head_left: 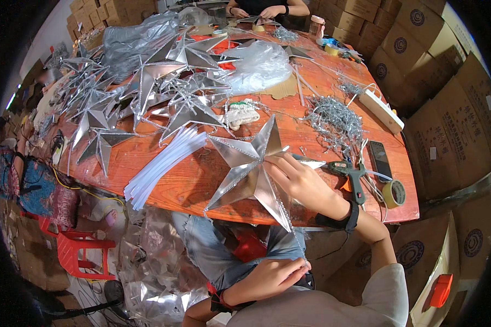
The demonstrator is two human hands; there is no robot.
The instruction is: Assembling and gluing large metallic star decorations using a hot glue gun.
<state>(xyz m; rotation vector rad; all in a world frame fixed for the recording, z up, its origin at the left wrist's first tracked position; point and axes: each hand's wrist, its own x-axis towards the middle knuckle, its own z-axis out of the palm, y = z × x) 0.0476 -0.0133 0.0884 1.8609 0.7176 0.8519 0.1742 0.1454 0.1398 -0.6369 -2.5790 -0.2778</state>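
A silver five-pointed star (256, 163) stands tilted at the table's front edge, sparkly trim running along some of its ridges. My right hand (297, 180) is closed on the star near its centre, the fingertips on the ridge. Low in front of my body, my left hand (270, 280) pinches the loose end of the glittery silver trim (297, 237), which stretches down from the star's lower point. Just right of the star lies a green and black glue gun (343, 170). Translucent glue sticks (166, 163) are bunched to its left.
Finished-looking silver stars (147, 82) pile up at the left. Tangled trim (335, 120), a power strip (382, 111), a phone (380, 158) and a tape roll (394, 194) lie at the right. Across the table, another person's hands (271, 11) handle a star. A red stool (84, 253) stands left.
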